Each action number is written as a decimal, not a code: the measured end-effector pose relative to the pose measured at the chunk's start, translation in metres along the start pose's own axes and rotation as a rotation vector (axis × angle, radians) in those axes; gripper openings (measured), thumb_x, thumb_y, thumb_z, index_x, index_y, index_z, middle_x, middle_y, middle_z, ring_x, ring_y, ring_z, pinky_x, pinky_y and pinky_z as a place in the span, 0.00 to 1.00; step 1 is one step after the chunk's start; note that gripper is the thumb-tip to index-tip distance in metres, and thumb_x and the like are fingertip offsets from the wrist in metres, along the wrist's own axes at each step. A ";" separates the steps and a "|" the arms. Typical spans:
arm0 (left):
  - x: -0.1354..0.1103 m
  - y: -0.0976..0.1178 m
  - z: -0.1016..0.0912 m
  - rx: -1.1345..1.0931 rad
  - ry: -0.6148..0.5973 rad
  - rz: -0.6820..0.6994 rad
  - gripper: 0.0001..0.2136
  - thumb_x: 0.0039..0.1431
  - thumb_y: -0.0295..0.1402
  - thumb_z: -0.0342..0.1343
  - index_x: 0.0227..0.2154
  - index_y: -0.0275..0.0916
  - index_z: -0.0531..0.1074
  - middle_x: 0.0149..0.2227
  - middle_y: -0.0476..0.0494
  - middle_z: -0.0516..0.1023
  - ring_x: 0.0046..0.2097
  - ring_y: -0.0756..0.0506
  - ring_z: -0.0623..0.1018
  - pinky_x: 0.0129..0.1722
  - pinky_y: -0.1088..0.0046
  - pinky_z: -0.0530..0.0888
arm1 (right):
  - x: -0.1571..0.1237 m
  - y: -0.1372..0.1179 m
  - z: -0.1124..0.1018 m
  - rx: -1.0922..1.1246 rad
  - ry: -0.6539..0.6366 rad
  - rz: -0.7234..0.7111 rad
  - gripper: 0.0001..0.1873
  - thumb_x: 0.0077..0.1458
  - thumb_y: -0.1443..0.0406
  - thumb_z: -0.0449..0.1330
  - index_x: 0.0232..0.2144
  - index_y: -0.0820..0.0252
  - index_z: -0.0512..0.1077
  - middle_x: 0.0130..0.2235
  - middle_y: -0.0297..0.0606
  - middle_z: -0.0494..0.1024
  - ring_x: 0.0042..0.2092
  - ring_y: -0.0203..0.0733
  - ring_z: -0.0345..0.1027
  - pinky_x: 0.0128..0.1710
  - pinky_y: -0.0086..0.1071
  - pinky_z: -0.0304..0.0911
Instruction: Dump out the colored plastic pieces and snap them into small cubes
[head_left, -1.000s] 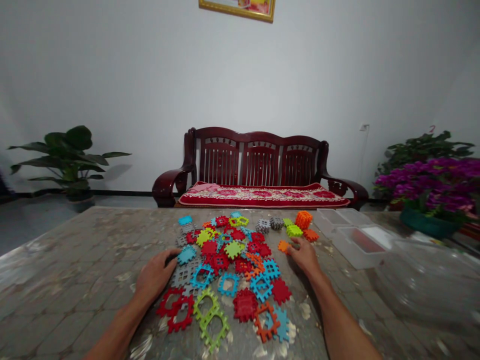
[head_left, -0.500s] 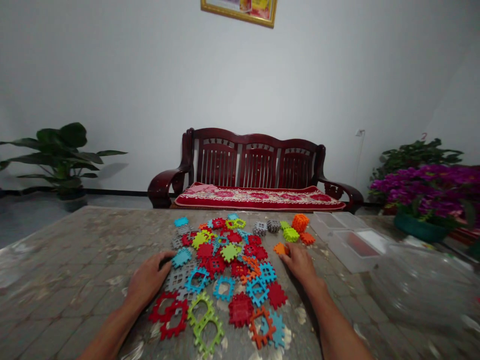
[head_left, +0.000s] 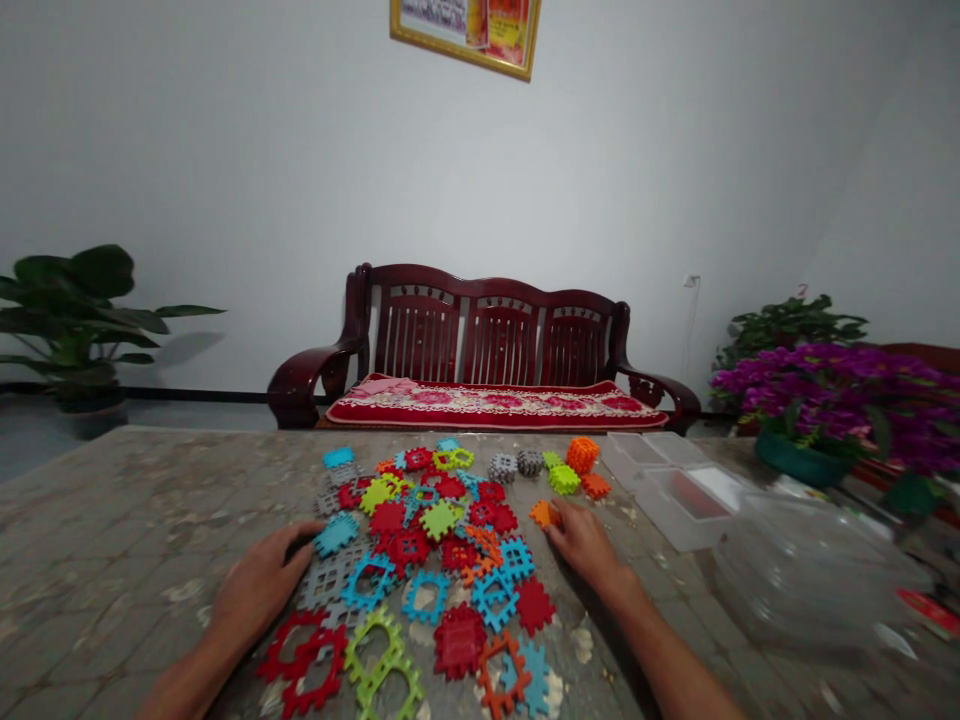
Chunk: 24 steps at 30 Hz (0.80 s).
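On the table lies a loose spread of toothed plastic puzzle pieces, red, blue, green, grey and orange. My left hand (head_left: 259, 580) rests at the left side of the spread, thumb and forefinger apart, its fingertips at the edge of a solid blue piece (head_left: 336, 534). On the right, my right hand (head_left: 585, 540) has its fingertips closed on a small orange piece (head_left: 541, 514) lying on the table. Between the hands are a solid green piece (head_left: 440, 519), a red piece (head_left: 460, 641) and blue frame pieces (head_left: 425, 597).
Behind the right hand stand an orange cube (head_left: 582, 455), a green cube (head_left: 564, 479) and grey cubes (head_left: 529, 462). Clear plastic boxes (head_left: 682, 515) and a transparent lidded container (head_left: 810, 570) occupy the right side, near purple flowers (head_left: 832, 390). A wooden bench (head_left: 499, 340) stands beyond the table (head_left: 150, 530).
My view has turned slightly to the right and up, so the scene sits further left and lower. Both hands stay at the same pieces.
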<state>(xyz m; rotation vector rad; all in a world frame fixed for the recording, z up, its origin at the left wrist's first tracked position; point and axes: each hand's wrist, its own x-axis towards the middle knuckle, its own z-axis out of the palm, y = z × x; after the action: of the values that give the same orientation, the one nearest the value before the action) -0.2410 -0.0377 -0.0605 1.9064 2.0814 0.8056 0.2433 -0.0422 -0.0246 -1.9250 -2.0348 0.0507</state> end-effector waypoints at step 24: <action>0.004 -0.004 0.001 -0.037 -0.005 -0.048 0.19 0.57 0.43 0.49 0.45 0.46 0.80 0.51 0.45 0.84 0.53 0.37 0.81 0.56 0.59 0.74 | 0.118 0.061 -0.071 -0.239 0.144 0.380 0.24 0.62 0.59 0.56 0.59 0.58 0.69 0.47 0.50 0.82 0.49 0.52 0.77 0.45 0.38 0.65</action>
<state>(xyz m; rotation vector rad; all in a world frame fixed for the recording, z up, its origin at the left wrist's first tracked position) -0.2450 -0.0337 -0.0624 1.8299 2.0862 0.8228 0.3178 0.0632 0.0530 -2.3637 -1.6208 -0.2430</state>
